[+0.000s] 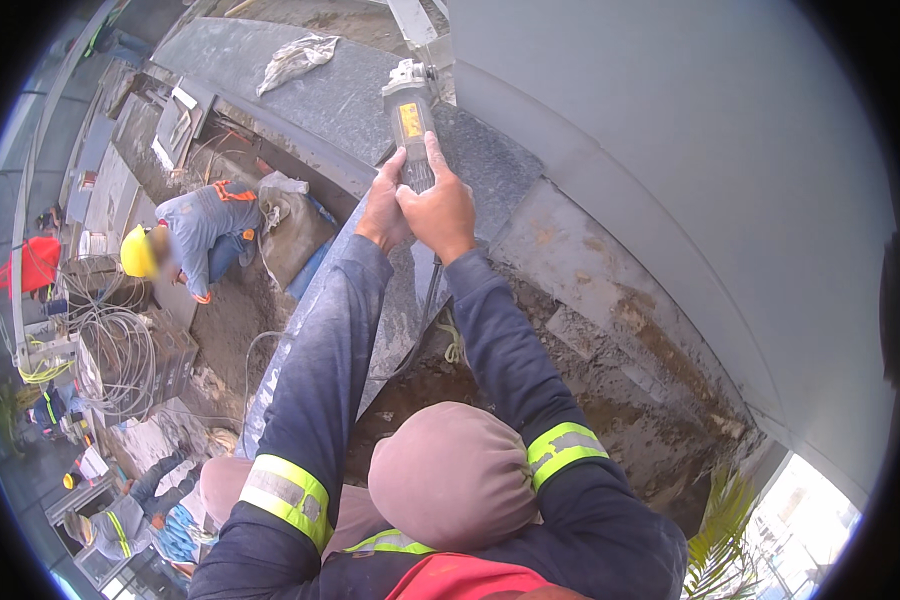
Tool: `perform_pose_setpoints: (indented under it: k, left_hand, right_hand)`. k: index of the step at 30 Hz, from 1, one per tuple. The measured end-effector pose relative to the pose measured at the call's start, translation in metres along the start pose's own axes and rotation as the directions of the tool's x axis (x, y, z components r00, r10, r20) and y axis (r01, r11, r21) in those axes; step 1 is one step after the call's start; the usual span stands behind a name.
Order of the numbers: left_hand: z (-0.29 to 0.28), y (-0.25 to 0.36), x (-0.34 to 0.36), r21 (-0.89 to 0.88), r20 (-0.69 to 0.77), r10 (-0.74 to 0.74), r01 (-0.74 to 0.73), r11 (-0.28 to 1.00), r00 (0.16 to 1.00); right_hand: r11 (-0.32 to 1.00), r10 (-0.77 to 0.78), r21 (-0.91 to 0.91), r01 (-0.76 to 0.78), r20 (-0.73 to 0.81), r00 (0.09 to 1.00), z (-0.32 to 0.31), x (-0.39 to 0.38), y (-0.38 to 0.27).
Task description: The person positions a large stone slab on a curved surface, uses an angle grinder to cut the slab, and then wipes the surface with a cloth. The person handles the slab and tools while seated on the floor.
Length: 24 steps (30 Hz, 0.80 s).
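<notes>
With both arms stretched out, I grip a grey angle grinder (407,108) with a yellow label. My left hand (385,210) is closed on the left side of its body. My right hand (441,214) wraps the rear of it, index finger laid forward along the casing. Pale dust coats my fingers. The grinder's metal head points away from me, over the dark grey stone slab (345,95) and close to the grey wall panel; its disc cannot be made out clearly. A dark power cable (431,300) trails back from the tool toward me.
A crumpled white rag (296,62) lies on the slab. A smooth grey wall (670,130) rises at the right. On the left, a person in a yellow helmet (140,252) crouches on the dirt, near a sack (295,235) and coiled cables (115,350). Another person (120,525) is at lower left.
</notes>
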<state>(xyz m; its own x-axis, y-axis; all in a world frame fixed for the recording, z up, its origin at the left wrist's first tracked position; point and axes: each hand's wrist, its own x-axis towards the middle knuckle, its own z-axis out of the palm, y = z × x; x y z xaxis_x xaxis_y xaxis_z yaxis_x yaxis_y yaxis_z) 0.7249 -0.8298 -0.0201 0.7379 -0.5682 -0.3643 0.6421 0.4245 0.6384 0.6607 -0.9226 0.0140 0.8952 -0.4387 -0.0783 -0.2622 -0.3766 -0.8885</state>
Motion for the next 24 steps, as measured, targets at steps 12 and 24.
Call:
perform_pose_setpoints:
  k: [12, 24]
  left_hand:
    - [0.009, 0.002, 0.000, 0.043, -0.018, -0.033, 0.034, 0.999, 0.999]
    - [0.009, 0.003, 0.001, 0.064, -0.024, -0.032, 0.034, 0.997, 0.999]
  right_hand:
    - [0.998, -0.021, 0.051, 0.022, -0.029, 0.999, 0.001, 0.005, 0.007]
    - [0.999, -0.013, 0.045, 0.014, -0.031, 0.999, 0.001, 0.004, 0.007]
